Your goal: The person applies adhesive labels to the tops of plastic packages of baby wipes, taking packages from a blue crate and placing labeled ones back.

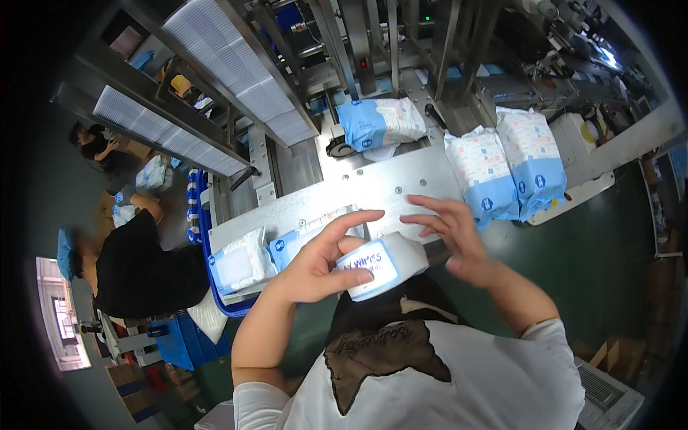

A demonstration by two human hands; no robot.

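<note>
My left hand [319, 269] grips a white block [411, 256] with a blue-edged printed label on its front face. The thumb lies on that face, and the index finger stretches over the top. I cannot tell whether the block is a stack of labels or one piece. Just right of it hovers my right hand [459, 240], fingers apart and holding nothing. Beyond my left hand, a blue and white wipes pack [242, 261] and a partly hidden second pack [287, 247] lie at the metal table's [416, 175] near edge.
Two wipes packs [481, 175] lean side by side at the right; another pack [383, 123] lies at the machine. Tall stacks of white pieces [240, 61] fill metal racks at the upper left. A co-worker in black [143, 265] is at the left, near a blue crate [179, 340].
</note>
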